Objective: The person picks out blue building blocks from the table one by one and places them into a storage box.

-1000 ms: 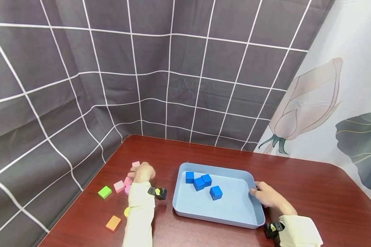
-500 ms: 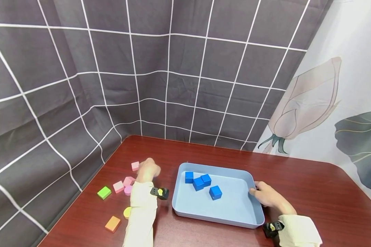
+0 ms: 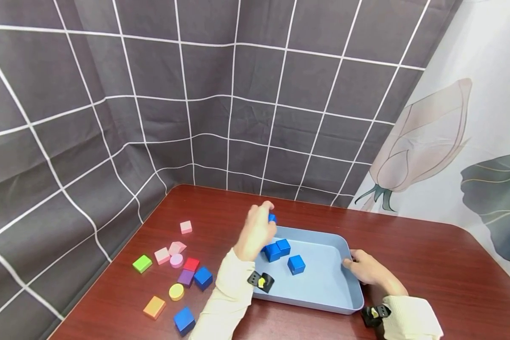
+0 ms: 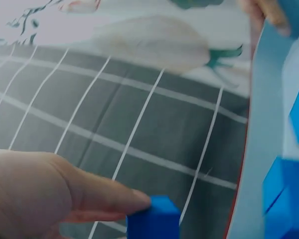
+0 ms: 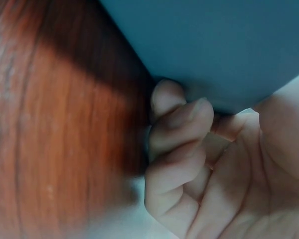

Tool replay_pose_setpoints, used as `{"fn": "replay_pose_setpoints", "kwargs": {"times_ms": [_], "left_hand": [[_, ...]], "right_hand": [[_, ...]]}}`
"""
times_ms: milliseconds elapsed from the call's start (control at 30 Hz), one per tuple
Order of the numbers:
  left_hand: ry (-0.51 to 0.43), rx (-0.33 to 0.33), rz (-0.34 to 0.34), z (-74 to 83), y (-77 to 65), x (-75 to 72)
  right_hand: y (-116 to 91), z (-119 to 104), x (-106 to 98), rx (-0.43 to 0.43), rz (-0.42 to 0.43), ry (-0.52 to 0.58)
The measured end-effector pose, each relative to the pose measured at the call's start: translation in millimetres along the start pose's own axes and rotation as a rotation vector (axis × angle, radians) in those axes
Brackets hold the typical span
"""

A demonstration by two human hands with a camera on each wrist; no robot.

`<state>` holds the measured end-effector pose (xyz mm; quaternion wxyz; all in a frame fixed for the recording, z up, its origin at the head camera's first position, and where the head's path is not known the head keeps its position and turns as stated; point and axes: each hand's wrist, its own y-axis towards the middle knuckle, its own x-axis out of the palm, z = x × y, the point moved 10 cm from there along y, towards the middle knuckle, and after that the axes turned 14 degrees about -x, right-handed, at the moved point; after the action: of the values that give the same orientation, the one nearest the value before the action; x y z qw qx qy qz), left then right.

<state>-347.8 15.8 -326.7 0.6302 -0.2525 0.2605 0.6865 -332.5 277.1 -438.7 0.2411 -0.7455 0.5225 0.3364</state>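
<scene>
My left hand [image 3: 256,232] pinches a blue cube [image 3: 272,218] above the far left part of a light blue tray [image 3: 327,285]. The left wrist view shows the thumb against that same blue cube [image 4: 153,221]. Several blue cubes lie in the tray, one of them a cube [image 3: 296,265] near its middle; my left hand and sleeve partly cover the tray's left side. At the tray's right end, my right hand [image 3: 369,270] grips the wall, thumb over the rim. Seen from the right wrist, curled fingers [image 5: 182,124] touch the tray's outer side.
Left of the tray, loose blocks lie on the red-brown table [image 3: 225,208]: blue cubes [image 3: 203,278], a green block [image 3: 142,264], an orange block [image 3: 155,308], a yellow disc [image 3: 176,292], and pink, red and purple pieces. A dark grid curtain [image 3: 255,118] hangs behind.
My left hand has moved right, from beside the pink blocks to over the tray, with a blue cube in its fingers. Blocks under the left arm now show. The right hand stays on the tray.
</scene>
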Motion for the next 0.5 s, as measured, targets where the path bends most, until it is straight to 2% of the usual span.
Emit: {"fn": "replay_pose_setpoints", "kwargs": {"times_ms": [133, 200, 400, 500], "left_hand": [[0.033, 0.084, -0.014, 17.3, -8.4, 17.1], [0.071, 0.114, -0.047, 22.2, -11.2, 27.5], [0.278, 0.214, -0.170, 32.8, -20.3, 59.5], [0.343, 0.266, -0.208, 39.9, -29.3, 73.3]], "right_hand": [[0, 0, 0, 0.004, -0.003, 0.010], [0, 0, 0, 0.005, 0.003, 0.016], [0, -2, -1, -0.016, 0.007, 0.007], [0, -1, 0, -0.015, 0.012, 0.013]]}}
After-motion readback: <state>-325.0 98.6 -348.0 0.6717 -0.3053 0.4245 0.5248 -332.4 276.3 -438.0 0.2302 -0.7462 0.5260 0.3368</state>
